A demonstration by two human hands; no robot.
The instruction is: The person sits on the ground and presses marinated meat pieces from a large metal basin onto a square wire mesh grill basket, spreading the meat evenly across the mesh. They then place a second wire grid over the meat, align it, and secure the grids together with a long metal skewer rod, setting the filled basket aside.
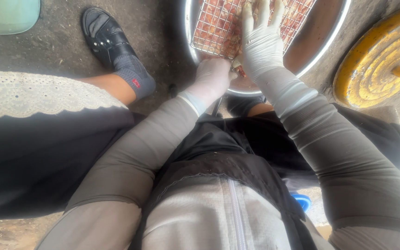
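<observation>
Rough grey concrete ground, gritty and stained, lies under everything. At far left sits a pale green plastic corner; next to it a black slip-on shoe with a grey sock rests flat. Moving right, the left hand, in a thin white glove, is curled at the near corner of the square wire grill rack; whether its fingers pinch the wire I cannot tell. That rack lies in the wide shiny steel basin and already looks well covered with reddish meat pieces, so the laying-out seems far along. The right hand presses flat and spread on the mesh, gripping nothing. Farthest right stands a round yellow ridged metal disc.
</observation>
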